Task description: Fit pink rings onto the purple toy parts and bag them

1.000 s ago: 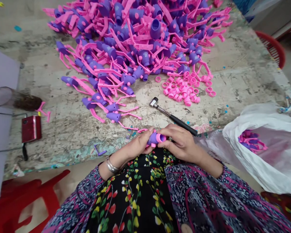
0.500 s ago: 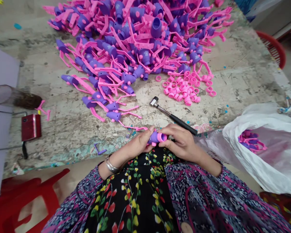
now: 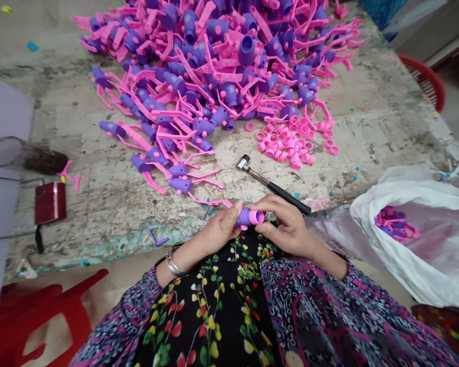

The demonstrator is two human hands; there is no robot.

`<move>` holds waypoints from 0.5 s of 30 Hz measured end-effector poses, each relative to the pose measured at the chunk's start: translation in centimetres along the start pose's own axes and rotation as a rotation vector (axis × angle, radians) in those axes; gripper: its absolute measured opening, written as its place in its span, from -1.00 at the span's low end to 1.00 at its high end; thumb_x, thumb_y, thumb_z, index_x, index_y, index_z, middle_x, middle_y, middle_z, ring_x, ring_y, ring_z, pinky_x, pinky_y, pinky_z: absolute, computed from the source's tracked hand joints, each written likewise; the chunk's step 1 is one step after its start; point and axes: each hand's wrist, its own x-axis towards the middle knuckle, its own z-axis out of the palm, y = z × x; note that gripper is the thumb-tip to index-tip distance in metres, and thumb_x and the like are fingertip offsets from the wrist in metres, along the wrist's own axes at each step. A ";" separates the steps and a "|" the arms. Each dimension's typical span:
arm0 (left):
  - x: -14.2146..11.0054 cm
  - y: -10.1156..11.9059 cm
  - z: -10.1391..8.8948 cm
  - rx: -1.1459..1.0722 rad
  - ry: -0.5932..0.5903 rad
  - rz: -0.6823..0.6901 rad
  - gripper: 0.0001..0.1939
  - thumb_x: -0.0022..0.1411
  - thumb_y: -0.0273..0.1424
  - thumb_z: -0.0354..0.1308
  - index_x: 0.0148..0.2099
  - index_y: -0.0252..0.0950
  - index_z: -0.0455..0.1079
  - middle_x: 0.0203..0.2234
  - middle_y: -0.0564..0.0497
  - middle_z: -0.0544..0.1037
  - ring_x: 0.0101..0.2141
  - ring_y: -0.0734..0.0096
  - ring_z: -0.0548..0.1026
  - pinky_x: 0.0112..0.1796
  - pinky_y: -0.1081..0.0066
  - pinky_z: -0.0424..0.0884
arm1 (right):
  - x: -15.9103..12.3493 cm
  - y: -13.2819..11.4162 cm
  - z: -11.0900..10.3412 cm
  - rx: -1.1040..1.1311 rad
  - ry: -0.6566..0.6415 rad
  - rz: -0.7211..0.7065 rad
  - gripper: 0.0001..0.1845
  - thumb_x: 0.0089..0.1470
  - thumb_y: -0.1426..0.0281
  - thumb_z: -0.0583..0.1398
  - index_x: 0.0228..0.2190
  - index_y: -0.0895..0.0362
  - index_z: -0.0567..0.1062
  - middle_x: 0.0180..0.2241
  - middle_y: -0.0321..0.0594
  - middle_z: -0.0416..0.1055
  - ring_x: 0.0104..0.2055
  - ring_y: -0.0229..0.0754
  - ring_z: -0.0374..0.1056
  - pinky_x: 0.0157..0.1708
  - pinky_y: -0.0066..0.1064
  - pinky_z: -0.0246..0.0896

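My left hand (image 3: 222, 224) is closed round a purple plastic piece with a pink arm (image 3: 243, 217), held at the table's front edge. One end of the piece points right, and a pink ring (image 3: 257, 217) sits around its open mouth. Thumb and forefinger of my right hand (image 3: 285, 221) grip that ring from above and below. Just beyond my hands lies a small hammer (image 3: 268, 182) with a black handle. Loose pink rings (image 3: 286, 142) are heaped behind it.
A big pile of purple and pink pieces (image 3: 214, 76) covers the table's far middle. At right hangs a white plastic bag (image 3: 436, 244) with similar pieces inside. A glass jar (image 3: 7, 152) and a small red box (image 3: 49, 202) are at left. A red stool (image 3: 72, 306) stands below.
The view has shifted slightly. My hands stay on the same piece and ring, with barely any movement.
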 end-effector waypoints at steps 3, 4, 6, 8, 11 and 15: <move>-0.1 0.5 0.1 0.010 -0.005 -0.015 -0.41 0.35 0.09 -0.29 -0.49 -0.23 0.16 -0.69 0.14 0.22 -0.63 0.51 0.17 -0.53 0.45 0.20 | 0.4 0.2 0.5 0.193 0.109 0.231 -0.57 0.29 0.03 0.05 -0.10 0.04 0.54 -0.22 -0.16 0.45 -0.17 -0.13 0.38 -0.15 -0.23 0.32; -0.1 0.7 0.2 0.017 0.001 -0.019 -0.40 0.36 0.09 -0.31 -0.50 -0.23 0.15 -0.69 0.13 0.23 -0.63 0.50 0.18 -0.53 0.45 0.19 | 0.7 0.2 0.8 0.292 0.170 0.345 -0.51 0.30 -0.01 0.00 -0.12 0.03 0.54 -0.21 -0.15 0.46 -0.16 -0.13 0.39 -0.13 -0.21 0.33; -0.1 1.0 0.4 0.061 0.028 -0.013 -0.38 0.37 0.09 -0.32 -0.51 -0.23 0.16 -0.68 0.11 0.25 -0.62 0.48 0.21 -0.53 0.44 0.18 | 1.6 0.0 1.5 0.517 0.285 0.555 -0.44 0.30 -0.06 -0.06 -0.18 0.04 0.55 -0.19 -0.16 0.49 -0.14 -0.14 0.41 -0.09 -0.21 0.34; -0.2 1.1 0.5 0.145 0.061 0.010 -0.38 0.38 0.07 -0.31 -0.51 -0.24 0.18 -0.66 0.10 0.28 -0.60 0.45 0.25 -0.51 0.43 0.20 | 2.7 -0.2 2.3 0.705 0.325 0.693 -0.40 0.27 -0.10 -0.07 -0.24 0.06 0.54 -0.20 -0.16 0.52 -0.13 -0.15 0.43 -0.05 -0.21 0.35; -0.5 1.5 0.5 0.319 0.118 0.094 -0.40 0.40 0.04 -0.30 -0.42 -0.25 0.29 -0.59 0.07 0.40 -0.53 0.39 0.35 -0.43 0.40 0.26 | 3.8 -0.7 3.3 0.853 0.271 0.764 -0.39 0.23 -0.13 -0.02 -0.29 0.09 0.55 -0.23 -0.15 0.55 -0.13 -0.15 0.46 0.02 -0.20 0.33; -1.2 2.4 0.3 0.542 0.178 0.150 -0.42 0.43 -0.01 -0.32 -0.19 -0.27 0.40 -0.37 -0.06 0.57 -0.32 0.21 0.52 -0.32 0.33 0.34 | 3.9 -0.7 4.3 0.944 0.176 0.779 -0.40 0.23 -0.11 0.02 -0.33 0.11 0.57 -0.26 -0.15 0.56 -0.16 -0.17 0.47 0.05 -0.22 0.30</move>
